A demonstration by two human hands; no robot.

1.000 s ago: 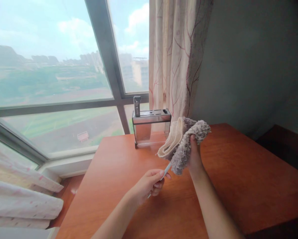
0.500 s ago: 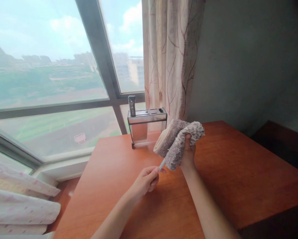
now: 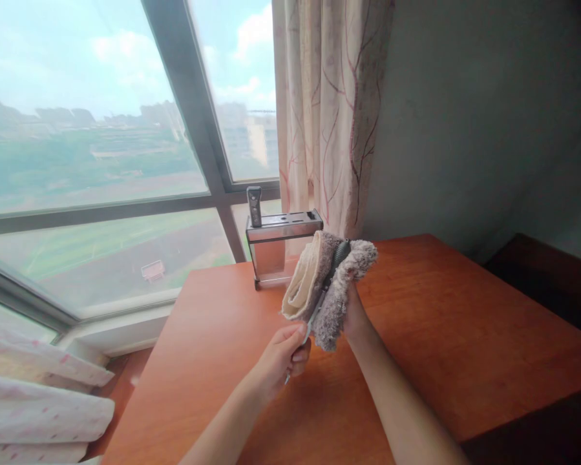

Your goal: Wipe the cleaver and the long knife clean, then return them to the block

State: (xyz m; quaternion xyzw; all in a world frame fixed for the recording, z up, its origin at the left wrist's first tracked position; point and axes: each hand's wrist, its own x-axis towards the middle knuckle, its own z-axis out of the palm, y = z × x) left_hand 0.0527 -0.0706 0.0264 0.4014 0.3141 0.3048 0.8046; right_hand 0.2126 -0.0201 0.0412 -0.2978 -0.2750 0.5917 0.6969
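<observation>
Pinched in my left hand (image 3: 285, 358) is a slim tool (image 3: 319, 303) with a pale shaft; a small pale tip pokes out below my fingers. Its upper end is dark and ridged, lying in the fold of a fluffy grey cloth (image 3: 331, 323). I cannot make out the tool's exact kind. The cloth is folded over, its cream underside showing on the left. My right hand (image 3: 352, 307) grips the cloth from behind and the right; most of its fingers are hidden by the cloth. Both hands are above the table.
On the wooden table (image 3: 440, 323), near the window (image 3: 96, 252), stands a clear-sided knife block (image 3: 283, 226) with a black handle (image 3: 254, 206) sticking up from its top. A patterned curtain (image 3: 333, 116) hangs behind it. Another curtain (image 3: 42, 407) is at lower left.
The cloth has come left and slightly down and its fold has opened, exposing the tool's dark ridged end and more of its shaft. My right thumb has gone out of sight behind the cloth.
</observation>
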